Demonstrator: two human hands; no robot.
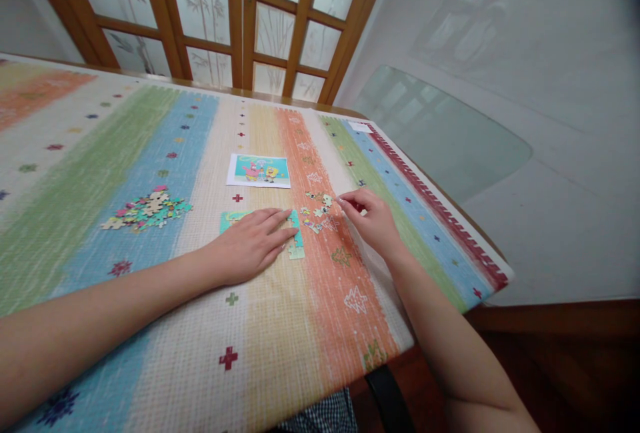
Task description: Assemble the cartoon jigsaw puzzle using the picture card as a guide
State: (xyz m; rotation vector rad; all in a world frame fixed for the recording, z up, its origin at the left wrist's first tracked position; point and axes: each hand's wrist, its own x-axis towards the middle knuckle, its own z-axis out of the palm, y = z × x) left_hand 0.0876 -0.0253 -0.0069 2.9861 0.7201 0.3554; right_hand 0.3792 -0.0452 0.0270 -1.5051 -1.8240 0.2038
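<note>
My left hand [260, 236] lies flat with fingers stretched over a partly joined jigsaw puzzle [296, 251], hiding much of it. Turquoise and green edge pieces show around the hand. To the right, on the orange stripe, is a small group of loose puzzle pieces [320, 209]. At the right side of this group, my right hand [369, 221] has thumb and forefinger closed in a pinch. Whatever is between those fingertips is too small to make out. Behind the puzzle lies a printed picture [260, 171] of cartoon figures on a turquoise background.
A heap of mixed puzzle pieces [150, 209] sits on the blue stripe at the left. The striped tablecloth [270, 366] covers the table. A small white paper [360, 127] is near the far right edge. Beyond stand wood-framed glass doors [245, 26] and a white wall.
</note>
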